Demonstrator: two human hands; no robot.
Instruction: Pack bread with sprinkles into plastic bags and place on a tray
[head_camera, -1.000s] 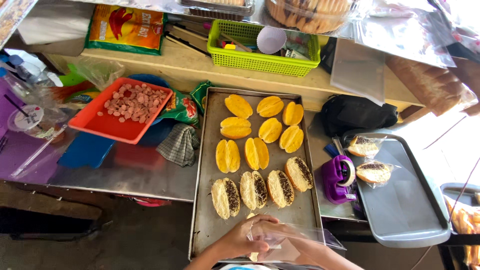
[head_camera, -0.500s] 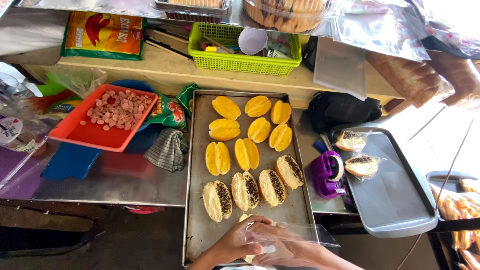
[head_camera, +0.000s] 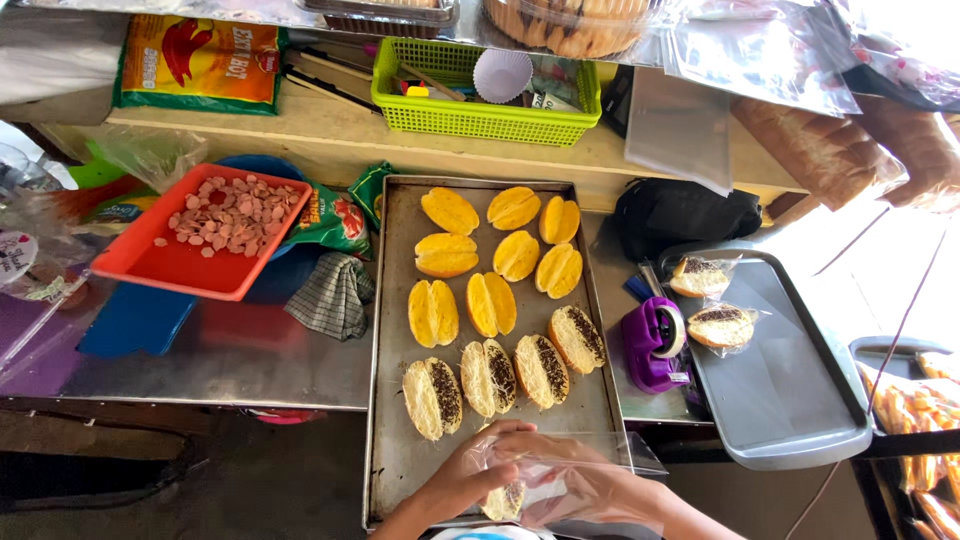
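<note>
A filled bun (head_camera: 506, 498) sits inside a clear plastic bag (head_camera: 575, 480) at the near edge of the baking tray (head_camera: 395, 450), both hands closed on it — the left hand (head_camera: 470, 478) curled around the bag's mouth, the right hand (head_camera: 590, 485) pinching the film from the other side. The bun looks soft and light, easily squashed, the bag thin and slippery, so a hold by the bag's edges seems best. Further up the tray lie four chocolate-filled buns (head_camera: 490, 375), then plain split yellow buns (head_camera: 500, 250). Left of the tray stands a red tray of sausage slices (head_camera: 215, 225); right of it, a purple tape dispenser (head_camera: 655, 345) and a grey tray (head_camera: 790, 390) — all on the steel counter (head_camera: 220, 365).
</note>
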